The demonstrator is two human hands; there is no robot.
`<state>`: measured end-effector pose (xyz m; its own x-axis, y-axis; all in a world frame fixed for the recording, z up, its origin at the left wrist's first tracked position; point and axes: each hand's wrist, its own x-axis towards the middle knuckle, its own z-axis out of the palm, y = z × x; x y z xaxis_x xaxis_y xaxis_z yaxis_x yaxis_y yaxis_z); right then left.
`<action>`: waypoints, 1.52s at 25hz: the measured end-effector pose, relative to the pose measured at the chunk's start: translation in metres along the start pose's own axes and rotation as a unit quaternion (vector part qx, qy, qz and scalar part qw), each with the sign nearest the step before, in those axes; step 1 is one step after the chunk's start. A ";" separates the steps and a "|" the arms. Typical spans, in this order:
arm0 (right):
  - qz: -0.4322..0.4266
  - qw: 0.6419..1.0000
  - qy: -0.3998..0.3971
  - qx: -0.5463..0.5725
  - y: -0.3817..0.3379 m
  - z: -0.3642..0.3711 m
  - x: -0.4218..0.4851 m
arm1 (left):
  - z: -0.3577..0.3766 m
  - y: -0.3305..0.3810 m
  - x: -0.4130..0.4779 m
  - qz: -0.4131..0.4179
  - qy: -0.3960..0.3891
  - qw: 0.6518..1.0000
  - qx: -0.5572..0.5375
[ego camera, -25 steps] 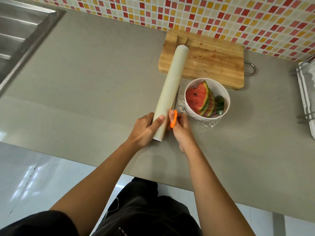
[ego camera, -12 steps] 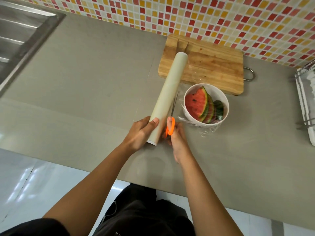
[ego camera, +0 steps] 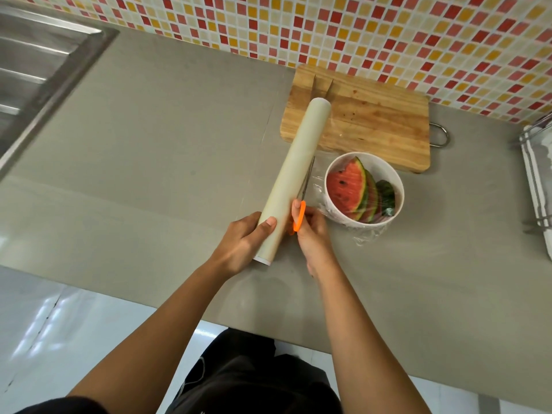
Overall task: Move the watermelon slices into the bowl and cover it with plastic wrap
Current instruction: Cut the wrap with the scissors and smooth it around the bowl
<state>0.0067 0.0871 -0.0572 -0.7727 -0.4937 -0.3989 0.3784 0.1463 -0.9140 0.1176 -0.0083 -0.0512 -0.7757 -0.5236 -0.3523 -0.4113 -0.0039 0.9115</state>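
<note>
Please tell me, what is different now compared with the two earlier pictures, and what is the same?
Little has changed. The right hand works the orange scissors along the film beside the plastic wrap roll; the blades stay close to the roll. The left hand keeps its grip on the roll's near end. The bowl with the watermelon slices stays beside the cutting board.
</note>
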 end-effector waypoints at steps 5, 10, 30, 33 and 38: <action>0.043 0.999 -0.006 0.007 -0.006 0.000 -0.016 | -0.008 -0.004 -0.003 -0.019 -0.013 0.999 -0.042; 0.121 0.992 -0.023 -0.008 -0.001 -0.007 -0.037 | -0.016 -0.005 0.000 -0.022 -0.024 0.998 -0.058; 0.034 0.999 0.010 0.008 -0.025 0.022 0.023 | -0.035 -0.009 -0.007 -0.011 -0.031 0.999 -0.005; 0.045 0.999 0.020 -0.001 -0.027 0.025 0.025 | -0.037 -0.008 -0.009 0.006 -0.034 0.999 0.019; 0.057 0.998 0.022 0.021 -0.027 0.025 0.029 | -0.037 -0.007 -0.011 0.035 -0.040 0.991 0.124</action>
<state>-0.0133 0.0474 -0.0428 -0.7454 -0.4373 -0.5032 0.4850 0.1621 -0.8593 0.1464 -0.0346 -0.0456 -0.8384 -0.4453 -0.3141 -0.4514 0.2446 0.8581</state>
